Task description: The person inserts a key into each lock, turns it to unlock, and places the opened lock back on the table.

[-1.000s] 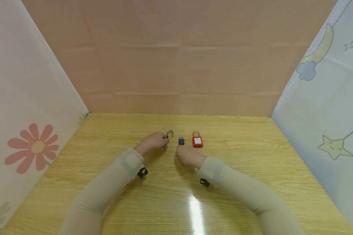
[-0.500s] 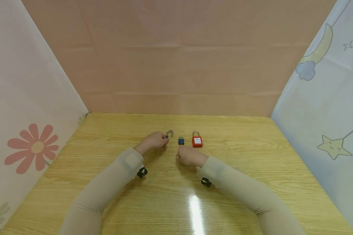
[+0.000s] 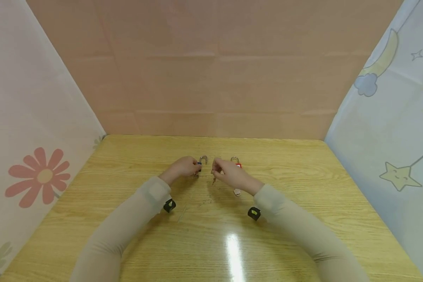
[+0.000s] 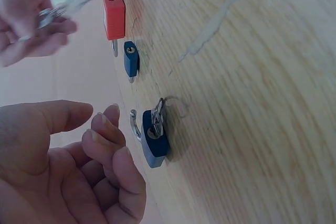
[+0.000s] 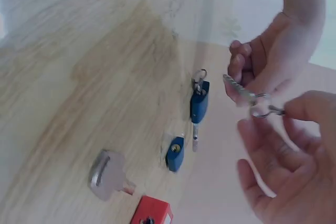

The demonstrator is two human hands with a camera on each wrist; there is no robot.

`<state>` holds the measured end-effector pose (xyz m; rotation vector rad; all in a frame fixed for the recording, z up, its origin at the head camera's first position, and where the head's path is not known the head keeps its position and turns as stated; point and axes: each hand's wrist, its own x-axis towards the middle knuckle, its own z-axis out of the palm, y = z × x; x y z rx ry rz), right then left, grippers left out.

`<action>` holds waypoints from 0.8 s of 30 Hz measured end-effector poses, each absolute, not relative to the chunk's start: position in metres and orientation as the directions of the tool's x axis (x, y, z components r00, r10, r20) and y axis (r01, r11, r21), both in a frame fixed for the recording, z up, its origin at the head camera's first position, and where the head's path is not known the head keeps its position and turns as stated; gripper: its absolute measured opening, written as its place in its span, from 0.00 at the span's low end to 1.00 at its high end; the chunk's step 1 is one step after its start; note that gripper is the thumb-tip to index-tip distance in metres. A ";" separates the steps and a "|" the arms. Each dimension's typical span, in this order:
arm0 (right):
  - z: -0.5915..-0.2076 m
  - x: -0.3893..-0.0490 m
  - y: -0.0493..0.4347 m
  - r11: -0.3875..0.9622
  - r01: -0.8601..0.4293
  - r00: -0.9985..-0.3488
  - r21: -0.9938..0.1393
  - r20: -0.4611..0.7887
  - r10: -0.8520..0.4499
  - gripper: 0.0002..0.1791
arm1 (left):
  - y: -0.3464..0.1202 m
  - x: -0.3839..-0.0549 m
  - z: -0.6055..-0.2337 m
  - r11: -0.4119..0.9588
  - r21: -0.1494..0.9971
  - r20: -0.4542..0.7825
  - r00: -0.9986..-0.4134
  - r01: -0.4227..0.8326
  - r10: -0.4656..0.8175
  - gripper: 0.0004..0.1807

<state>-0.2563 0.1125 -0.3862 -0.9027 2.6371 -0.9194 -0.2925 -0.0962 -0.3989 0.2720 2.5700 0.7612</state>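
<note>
My left hand is beside the larger blue padlock; in the left wrist view its loosely curled fingers hold nothing. That padlock's shackle is open, and a key with a ring sits in its keyhole. Over the table, my right hand pinches small keys on a ring between thumb and finger. A smaller blue padlock lies between the larger one and a red padlock; my right hand hides it in the head view. Near the red padlock lies a loose key with a broad pale head.
The wooden table reaches back to a plain pinkish backdrop. Patterned cloth walls, one with a flower and one with a star, stand at either side.
My right hand has lifted and moved away from me, now covering the smaller blue padlock and part of the red one. The loose key shows beneath it. My left hand has barely moved.
</note>
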 end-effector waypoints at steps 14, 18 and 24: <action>-0.387 -0.264 0.135 0.489 -0.310 -0.863 -0.815 0.026 -0.505 0.07 | -0.091 -0.298 -0.398 0.835 0.549 -0.380 -0.876 0.045 0.297 0.20; -0.389 -0.264 0.140 0.521 -0.264 -0.875 -0.812 -0.025 -0.483 0.13 | -0.092 -0.298 -0.398 0.836 0.547 -0.382 -0.873 0.051 0.302 0.20; -0.391 -0.264 0.143 0.568 -0.283 -0.876 -0.773 -0.034 -0.482 0.12 | -0.092 -0.297 -0.400 0.831 0.553 -0.372 -0.875 0.059 0.309 0.20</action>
